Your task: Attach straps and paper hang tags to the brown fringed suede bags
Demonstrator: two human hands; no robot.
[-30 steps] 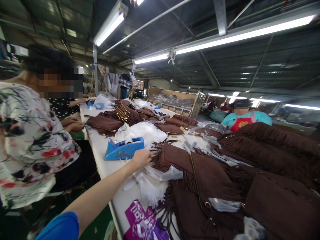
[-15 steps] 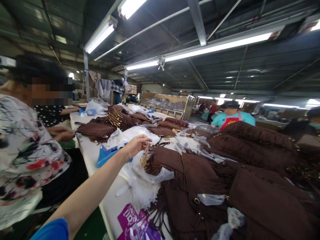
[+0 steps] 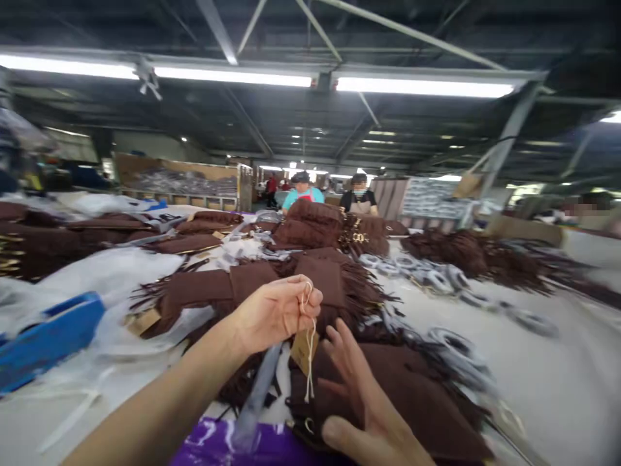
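My left hand (image 3: 279, 310) is closed on the white string of a brown paper hang tag (image 3: 305, 349), and the tag dangles below the fingers. Close by on the right, my right hand (image 3: 356, 395) has its fingers spread and nothing in them. Under both hands lies a dark brown fringed bag (image 3: 398, 382). Another brown bag (image 3: 198, 294) lies just beyond the left hand, with a tan tag (image 3: 142, 321) at its edge.
A blue tape dispenser (image 3: 58, 340) stands at the left among white plastic. Purple packaging (image 3: 223, 446) lies at the near edge. Grey wrapped rings (image 3: 451, 343) line the right of the white table (image 3: 548, 388). Brown bags (image 3: 310, 223) are piled farther back, with two people behind them.
The view has turned right. My left hand, which was reaching out at the left with the tag string, now holds it over the bags. My right hand has come into view.
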